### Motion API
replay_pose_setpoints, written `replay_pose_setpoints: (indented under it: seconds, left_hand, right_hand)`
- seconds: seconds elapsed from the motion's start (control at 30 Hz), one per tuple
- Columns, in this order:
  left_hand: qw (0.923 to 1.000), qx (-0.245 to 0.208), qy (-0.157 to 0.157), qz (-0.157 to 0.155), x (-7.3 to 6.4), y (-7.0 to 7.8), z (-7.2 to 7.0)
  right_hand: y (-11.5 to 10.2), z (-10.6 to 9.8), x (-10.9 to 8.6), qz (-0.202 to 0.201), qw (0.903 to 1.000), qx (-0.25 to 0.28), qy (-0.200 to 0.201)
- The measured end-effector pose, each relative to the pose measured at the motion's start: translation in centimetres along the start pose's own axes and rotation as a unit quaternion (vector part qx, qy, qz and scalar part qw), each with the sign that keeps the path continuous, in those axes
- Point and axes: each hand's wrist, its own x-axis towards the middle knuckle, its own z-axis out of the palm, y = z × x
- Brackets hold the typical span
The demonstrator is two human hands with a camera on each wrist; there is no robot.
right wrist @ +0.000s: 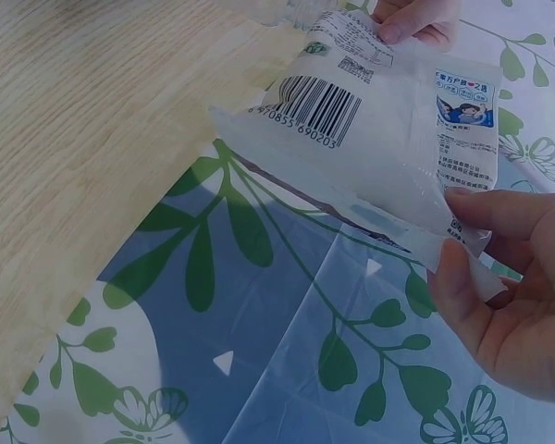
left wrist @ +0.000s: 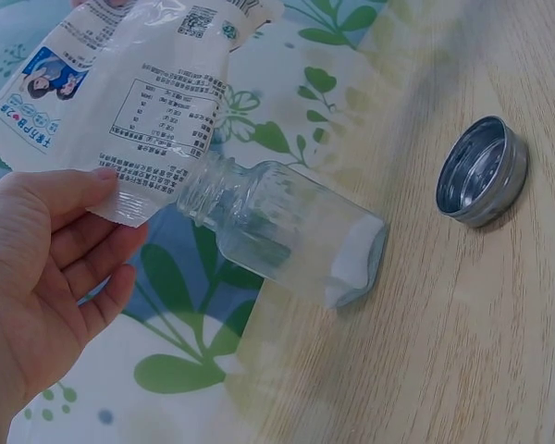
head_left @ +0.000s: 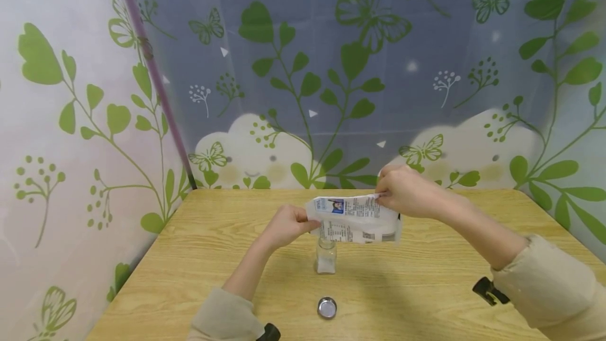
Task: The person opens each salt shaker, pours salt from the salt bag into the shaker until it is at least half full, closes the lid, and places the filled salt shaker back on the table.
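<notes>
A white plastic packet (head_left: 355, 220), printed with text, a barcode and a blue picture, is held tilted on its side over the table by both hands. My left hand (head_left: 286, 227) pinches its left end between thumb and fingers. At its upper right corner my right hand (head_left: 409, 193) pinches the film. Right under the packet's left end stands a small glass jar (head_left: 326, 258), upright and uncapped, with white material at its bottom. In the left wrist view the packet's end (left wrist: 157, 190) overlaps the jar's threaded mouth (left wrist: 206, 190).
A silver metal lid (head_left: 327, 308) lies inside up on the wooden table (head_left: 402, 299), nearer to me than the jar. Behind the table hangs a curtain (head_left: 303, 93) with leaves and butterflies, and another patterned sheet (head_left: 71, 146) covers the left side.
</notes>
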Motion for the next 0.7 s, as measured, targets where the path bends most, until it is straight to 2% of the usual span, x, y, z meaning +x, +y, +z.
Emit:
replay_pose_setpoints:
  seconds: [0.7]
  left_hand:
    - [1.0,-0.001,-0.003,-0.003,0.12,-0.19,-0.12]
  right_hand:
    - [0.01,0.02,0.08,-0.005,1.0,0.002,0.004]
